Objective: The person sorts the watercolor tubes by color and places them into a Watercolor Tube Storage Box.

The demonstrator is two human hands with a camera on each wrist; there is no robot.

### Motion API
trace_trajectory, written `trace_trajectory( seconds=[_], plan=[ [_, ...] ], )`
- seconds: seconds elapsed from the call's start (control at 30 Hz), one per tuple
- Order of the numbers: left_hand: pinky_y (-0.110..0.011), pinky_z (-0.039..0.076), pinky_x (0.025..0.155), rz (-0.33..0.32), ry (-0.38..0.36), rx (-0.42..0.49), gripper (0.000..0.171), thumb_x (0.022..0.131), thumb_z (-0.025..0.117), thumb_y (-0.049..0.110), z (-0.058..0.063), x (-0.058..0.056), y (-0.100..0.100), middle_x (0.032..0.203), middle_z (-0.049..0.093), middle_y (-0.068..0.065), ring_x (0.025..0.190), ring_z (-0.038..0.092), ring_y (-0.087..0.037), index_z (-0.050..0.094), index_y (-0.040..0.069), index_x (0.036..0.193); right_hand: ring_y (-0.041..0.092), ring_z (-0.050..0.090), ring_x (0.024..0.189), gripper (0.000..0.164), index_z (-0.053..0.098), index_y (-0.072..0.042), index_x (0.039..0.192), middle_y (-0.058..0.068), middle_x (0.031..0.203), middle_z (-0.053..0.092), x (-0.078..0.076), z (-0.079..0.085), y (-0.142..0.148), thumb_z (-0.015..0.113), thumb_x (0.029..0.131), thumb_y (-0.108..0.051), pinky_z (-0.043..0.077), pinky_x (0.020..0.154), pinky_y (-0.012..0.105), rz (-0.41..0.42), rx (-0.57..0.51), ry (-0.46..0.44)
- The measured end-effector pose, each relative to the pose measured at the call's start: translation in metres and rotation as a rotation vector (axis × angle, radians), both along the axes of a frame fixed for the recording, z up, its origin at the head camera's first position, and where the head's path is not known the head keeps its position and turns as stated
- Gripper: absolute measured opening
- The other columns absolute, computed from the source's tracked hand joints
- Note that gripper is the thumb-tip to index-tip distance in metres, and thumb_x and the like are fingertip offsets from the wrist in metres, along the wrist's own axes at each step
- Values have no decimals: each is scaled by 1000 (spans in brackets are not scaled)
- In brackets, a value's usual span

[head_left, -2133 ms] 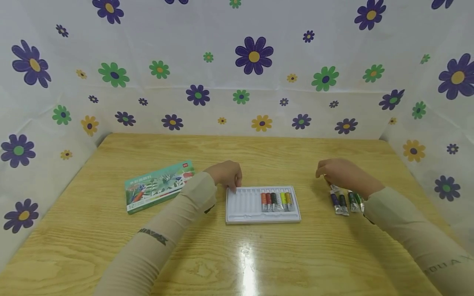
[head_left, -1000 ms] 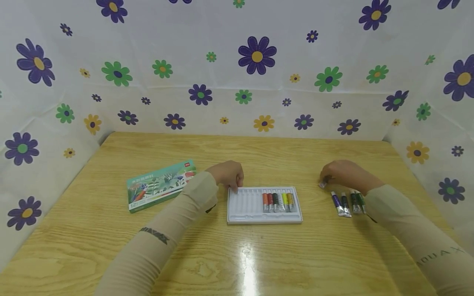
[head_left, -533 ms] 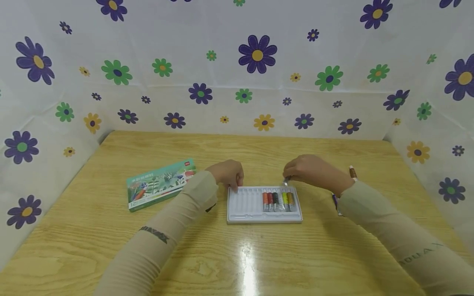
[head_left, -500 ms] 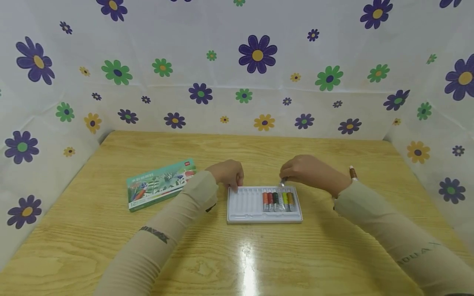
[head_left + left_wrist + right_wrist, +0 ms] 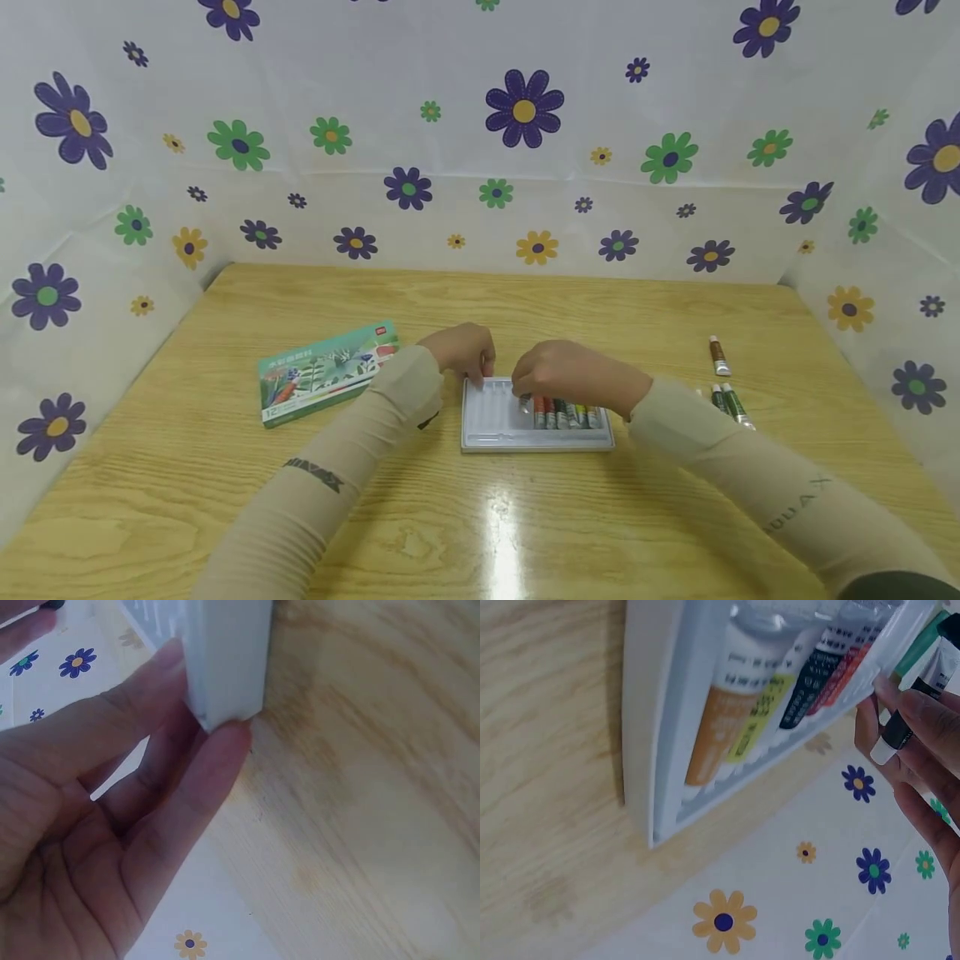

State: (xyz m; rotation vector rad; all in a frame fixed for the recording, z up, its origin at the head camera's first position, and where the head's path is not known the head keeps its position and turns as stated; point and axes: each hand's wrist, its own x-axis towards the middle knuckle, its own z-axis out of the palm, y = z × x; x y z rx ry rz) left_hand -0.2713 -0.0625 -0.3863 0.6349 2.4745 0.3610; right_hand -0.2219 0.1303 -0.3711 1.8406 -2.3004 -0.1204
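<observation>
My left hand [image 5: 463, 350] pinches the back left corner of a white plastic tray [image 5: 489, 421] between thumb and fingers. Up close in the left wrist view, the fingertips grip the tray's white edge [image 5: 231, 660]. My right hand [image 5: 573, 373] is over the tray's middle, pinching a small paint tube [image 5: 895, 729] with a dark label and white cap. Its silver end overlaps the slot left of the row of seated tubes. That row holds red, black, yellow and ochre paint tubes [image 5: 720, 727] in the tray's right half; the left slots hold no tubes.
A teal paint box [image 5: 326, 375] with a printed plant picture lies to the left. Beyond my right forearm are a loose brown tube [image 5: 719, 357] and several green tubes [image 5: 738, 407], partly hidden by the sleeve. A flowered cloth [image 5: 450, 158] stands behind the wooden table [image 5: 420, 517].
My right hand has picked a paint tube from the loose group at right and carried it left over the tray. The left hand has stayed on the tray's corner.
</observation>
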Motion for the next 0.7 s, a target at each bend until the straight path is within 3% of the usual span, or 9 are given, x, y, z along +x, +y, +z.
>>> trace_trajectory(
  seconds=[0.3, 0.7],
  plan=[
    [-19, 48, 57, -21, -2, 5, 7, 75, 75, 2, -2, -1, 0, 87, 71, -8, 60, 56, -10, 69, 5, 79, 8, 62, 73, 20, 70, -15, 79, -7, 81, 69, -1, -9, -13, 70, 74, 4, 52, 70, 22, -6, 116, -12],
    [-20, 50, 59, -26, 2, 1, 7, 77, 74, 4, 0, 0, 0, 92, 71, -9, 60, 58, -10, 70, 5, 82, 4, 58, 68, 10, 72, -13, 82, -3, 82, 71, 1, -7, -20, 72, 78, -3, 48, 63, 14, -116, 213, -174]
  ],
)
